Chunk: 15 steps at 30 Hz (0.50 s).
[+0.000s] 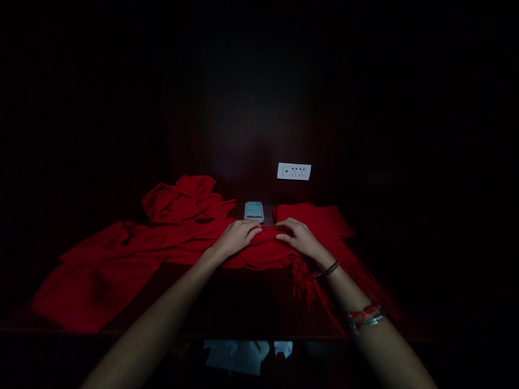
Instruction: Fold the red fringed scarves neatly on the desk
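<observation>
A long red scarf [259,253] with a fringed end lies across the dark table in front of me. At its far edge, my left hand [238,236] has its fingers over the cloth, with the thumb on the near side. My right hand [299,237] mirrors it a short way to the right, closed loosely on the same edge, thumb and fingers a little apart. Both fingertips are partly hidden by the cloth. Loose fringe [302,278] hangs below my right hand. A phone [254,210] with a lit screen lies just beyond my left fingers.
Crumpled red cloth [186,200] is heaped at the back left. More red fabric [316,217] lies flat at the right, with fringe running forward. A white socket plate [294,171] is on the back wall. Pale papers [237,356] show below the table's front edge. The surroundings are very dark.
</observation>
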Each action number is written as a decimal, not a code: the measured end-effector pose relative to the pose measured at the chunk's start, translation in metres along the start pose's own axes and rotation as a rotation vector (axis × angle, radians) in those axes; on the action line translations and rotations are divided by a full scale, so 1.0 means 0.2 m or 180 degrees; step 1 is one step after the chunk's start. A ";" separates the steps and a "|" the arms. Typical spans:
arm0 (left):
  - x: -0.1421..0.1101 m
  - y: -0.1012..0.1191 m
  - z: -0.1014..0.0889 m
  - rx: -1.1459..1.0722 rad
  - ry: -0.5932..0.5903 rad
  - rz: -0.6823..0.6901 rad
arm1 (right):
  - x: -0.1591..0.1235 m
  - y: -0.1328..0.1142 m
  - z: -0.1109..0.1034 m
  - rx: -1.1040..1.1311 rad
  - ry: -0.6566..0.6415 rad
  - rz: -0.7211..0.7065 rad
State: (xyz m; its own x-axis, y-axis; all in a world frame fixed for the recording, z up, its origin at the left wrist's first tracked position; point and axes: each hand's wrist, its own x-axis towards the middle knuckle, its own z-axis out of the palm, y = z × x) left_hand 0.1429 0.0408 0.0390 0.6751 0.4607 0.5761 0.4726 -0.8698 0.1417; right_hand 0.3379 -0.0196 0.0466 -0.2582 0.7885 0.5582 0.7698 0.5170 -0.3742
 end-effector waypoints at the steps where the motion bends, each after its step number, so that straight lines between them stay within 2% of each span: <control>1: 0.00 0.01 0.01 0.0008 -0.0021 0.0040 | 0.00 -0.01 0.02 0.0077 -0.0038 -0.0133; 3: 0.00 0.04 0.02 0.0030 -0.0035 0.0117 | 0.00 -0.04 0.05 0.0137 -0.0125 -0.0269; 5: 0.00 0.05 0.02 0.0063 -0.0032 0.0162 | 0.00 -0.05 0.07 0.0096 -0.0174 -0.0191; 7: 0.00 0.04 0.01 0.0107 -0.0026 0.0148 | 0.00 -0.05 0.06 0.0053 -0.0086 0.0013; 10: 0.00 0.00 -0.01 0.0139 0.0087 0.0057 | 0.01 0.00 0.02 -0.0005 0.0281 0.0458; 12: 0.00 -0.02 -0.02 0.0148 0.0176 0.0008 | 0.01 0.02 -0.01 -0.0022 0.0323 0.0674; 15: 0.00 0.00 0.00 0.0181 0.0125 0.0087 | 0.00 0.02 0.00 0.0167 0.0078 0.0376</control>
State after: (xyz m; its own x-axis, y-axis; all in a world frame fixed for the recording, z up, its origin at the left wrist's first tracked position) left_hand 0.1428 0.0417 0.0392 0.6660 0.4288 0.6104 0.4866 -0.8700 0.0803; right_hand 0.3415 -0.0179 0.0452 -0.1526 0.8369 0.5257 0.7623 0.4382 -0.4763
